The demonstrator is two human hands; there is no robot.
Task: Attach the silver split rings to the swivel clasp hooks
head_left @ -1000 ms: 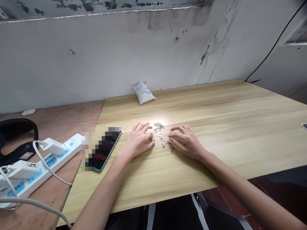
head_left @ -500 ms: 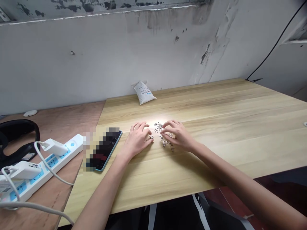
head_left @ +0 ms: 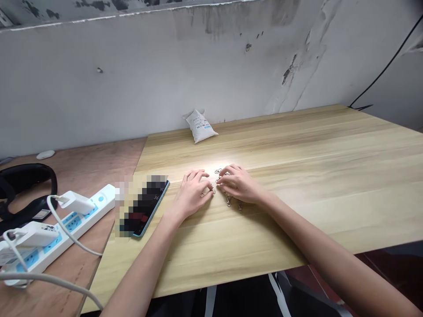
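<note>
My left hand (head_left: 193,193) rests on the wooden table with its fingers curled. A small silver metal clasp (head_left: 213,190) with a ring shows at its thumb and index fingertips. To its right, my right hand (head_left: 240,184) bends over a loose group of similar clasps, thumb and fingertips drawn together. Whatever is between those fingertips is too small to make out. Some rings (head_left: 218,171) lie just beyond the right fingers. Two more clasps (head_left: 228,201) stick out below that palm, which hides part of the group.
A phone (head_left: 150,215) lies left of my left hand. At the back, a white labelled packet (head_left: 201,127) sits near the wall. A power strip (head_left: 84,215) with plugs and cables is on the brown table (head_left: 99,163) at left, beside a black curved object (head_left: 29,189).
My right hand has shifted slightly left over the clasps and now covers more of them. My left hand has barely moved. The whole view has shifted a little.
</note>
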